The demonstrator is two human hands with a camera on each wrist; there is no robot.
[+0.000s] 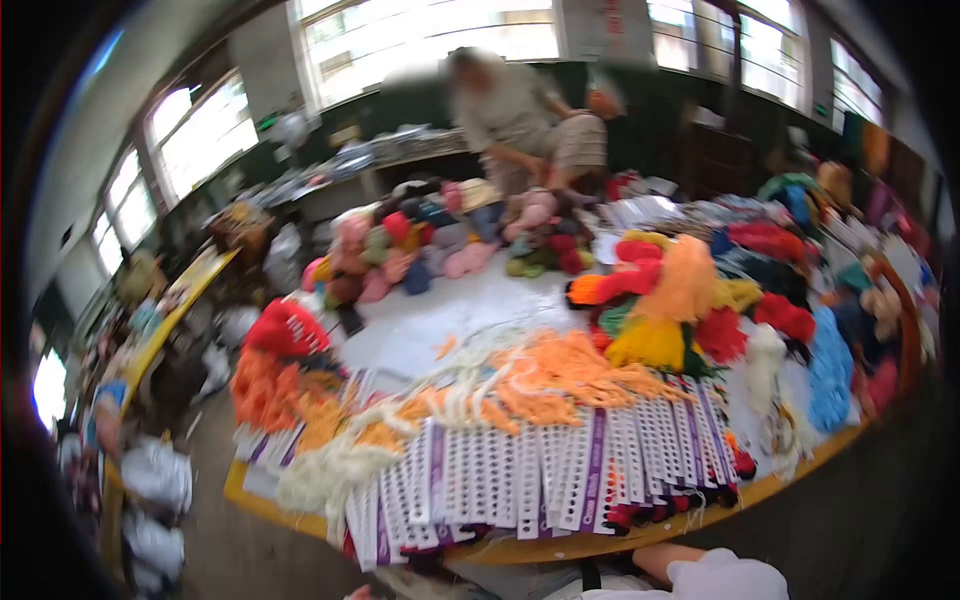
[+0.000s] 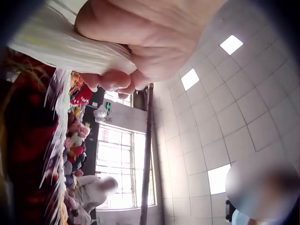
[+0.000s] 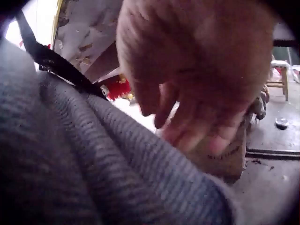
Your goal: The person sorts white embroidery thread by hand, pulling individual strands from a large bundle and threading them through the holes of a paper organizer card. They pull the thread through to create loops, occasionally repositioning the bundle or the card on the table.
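My left hand has its fingers curled round a hank of pale white thread, which stretches away to the left in the left wrist view. In the head view only a bit of that hand shows at the bottom edge. My right hand hangs below the table beside grey ribbed clothing, fingers loosely bent and holding nothing. Before me on the table lie white punched cards with purple strips, overlapping in a row. Orange thread and cream thread lie across their far ends.
The table's yellow front edge curves close to my body. Bundles of coloured yarn pile up at right, more yarn at the back. Another person leans over the far side. A cardboard box stands below my right hand.
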